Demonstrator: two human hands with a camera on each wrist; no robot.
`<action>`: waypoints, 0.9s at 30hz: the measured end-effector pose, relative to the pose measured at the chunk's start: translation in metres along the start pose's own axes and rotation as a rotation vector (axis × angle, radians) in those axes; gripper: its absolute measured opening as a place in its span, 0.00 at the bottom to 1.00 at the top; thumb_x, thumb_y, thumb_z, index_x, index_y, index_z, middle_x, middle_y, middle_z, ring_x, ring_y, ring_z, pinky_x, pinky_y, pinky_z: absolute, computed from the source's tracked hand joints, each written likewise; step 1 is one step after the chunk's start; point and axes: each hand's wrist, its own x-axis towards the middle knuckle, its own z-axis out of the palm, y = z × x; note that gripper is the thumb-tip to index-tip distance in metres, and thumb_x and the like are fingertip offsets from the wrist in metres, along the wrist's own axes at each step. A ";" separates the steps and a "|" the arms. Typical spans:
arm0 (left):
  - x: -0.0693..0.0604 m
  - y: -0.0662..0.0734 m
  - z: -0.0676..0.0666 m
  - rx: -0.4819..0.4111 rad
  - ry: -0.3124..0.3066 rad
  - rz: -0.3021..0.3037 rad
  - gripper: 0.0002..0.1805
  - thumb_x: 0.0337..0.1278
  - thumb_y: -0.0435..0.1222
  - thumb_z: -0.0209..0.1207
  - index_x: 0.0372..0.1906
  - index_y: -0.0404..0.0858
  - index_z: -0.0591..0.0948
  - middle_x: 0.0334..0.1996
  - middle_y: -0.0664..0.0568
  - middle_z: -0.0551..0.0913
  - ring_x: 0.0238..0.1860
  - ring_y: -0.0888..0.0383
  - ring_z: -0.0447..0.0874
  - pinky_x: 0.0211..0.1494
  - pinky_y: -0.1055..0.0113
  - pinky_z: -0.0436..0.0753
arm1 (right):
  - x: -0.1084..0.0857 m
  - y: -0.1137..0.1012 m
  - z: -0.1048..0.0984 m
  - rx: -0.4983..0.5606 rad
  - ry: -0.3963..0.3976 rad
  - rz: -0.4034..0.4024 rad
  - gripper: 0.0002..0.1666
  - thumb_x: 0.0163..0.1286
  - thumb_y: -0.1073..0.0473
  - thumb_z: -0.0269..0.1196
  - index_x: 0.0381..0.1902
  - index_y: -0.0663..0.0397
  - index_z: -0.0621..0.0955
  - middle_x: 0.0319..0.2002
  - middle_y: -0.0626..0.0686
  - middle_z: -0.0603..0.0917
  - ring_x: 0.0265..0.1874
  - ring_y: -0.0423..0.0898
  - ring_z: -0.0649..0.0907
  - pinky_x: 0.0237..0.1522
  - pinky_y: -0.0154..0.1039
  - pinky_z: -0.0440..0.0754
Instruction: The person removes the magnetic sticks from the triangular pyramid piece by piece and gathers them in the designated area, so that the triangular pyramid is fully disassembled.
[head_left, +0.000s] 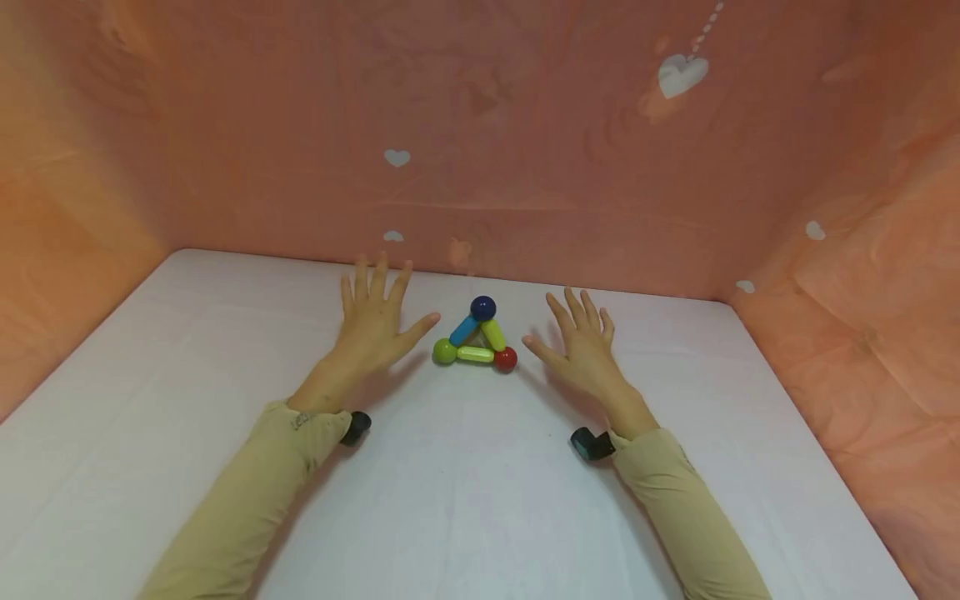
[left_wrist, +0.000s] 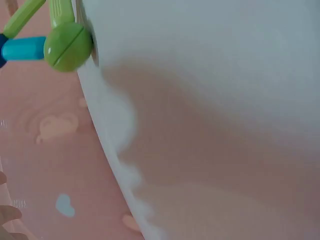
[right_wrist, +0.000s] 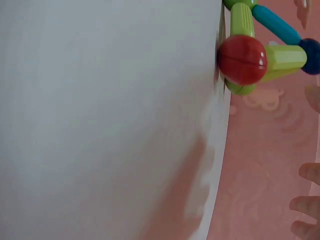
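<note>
A toy frame of coloured rods and balls stands on the white table between the hands. Its dark blue ball (head_left: 483, 308) is raised above the tabletop, while a green ball (head_left: 445, 352) and a red ball (head_left: 506, 360) sit low at the front. One blue rod (head_left: 463, 331) and yellow-green rods (head_left: 476, 354) join them. In the right wrist view, another green part (right_wrist: 240, 89) shows partly hidden behind the red ball. My left hand (head_left: 366, 333) is spread left of the frame, apart from it. To the right, my right hand (head_left: 588, 354) is likewise spread, holding nothing.
The white table (head_left: 465, 492) ends at the back against an orange-pink cloth (head_left: 525, 125) with pale hearts. Similar cloth hangs at both sides. Small black cameras (head_left: 357, 427) sit at the wrists, by beige sleeves (head_left: 232, 500). Shadows of the hands fall on the table.
</note>
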 end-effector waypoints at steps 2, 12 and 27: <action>0.001 0.004 0.002 -0.002 0.014 0.023 0.45 0.63 0.58 0.51 0.75 0.37 0.50 0.75 0.32 0.41 0.74 0.33 0.28 0.71 0.35 0.31 | 0.001 -0.002 0.002 0.017 0.003 -0.010 0.46 0.66 0.37 0.57 0.74 0.53 0.58 0.75 0.62 0.52 0.75 0.60 0.45 0.69 0.64 0.37; 0.009 0.027 0.010 -0.074 0.058 0.116 0.37 0.64 0.50 0.55 0.71 0.34 0.62 0.72 0.32 0.55 0.74 0.35 0.40 0.73 0.37 0.40 | 0.007 -0.018 0.009 0.176 0.011 -0.044 0.42 0.66 0.43 0.61 0.71 0.57 0.63 0.71 0.63 0.61 0.73 0.60 0.54 0.67 0.62 0.48; 0.015 0.044 0.022 -0.191 0.188 0.256 0.31 0.61 0.42 0.61 0.64 0.29 0.69 0.62 0.35 0.71 0.69 0.37 0.59 0.70 0.41 0.57 | 0.011 -0.034 0.018 0.353 0.042 -0.122 0.33 0.65 0.53 0.64 0.64 0.63 0.71 0.61 0.64 0.75 0.61 0.60 0.73 0.63 0.54 0.71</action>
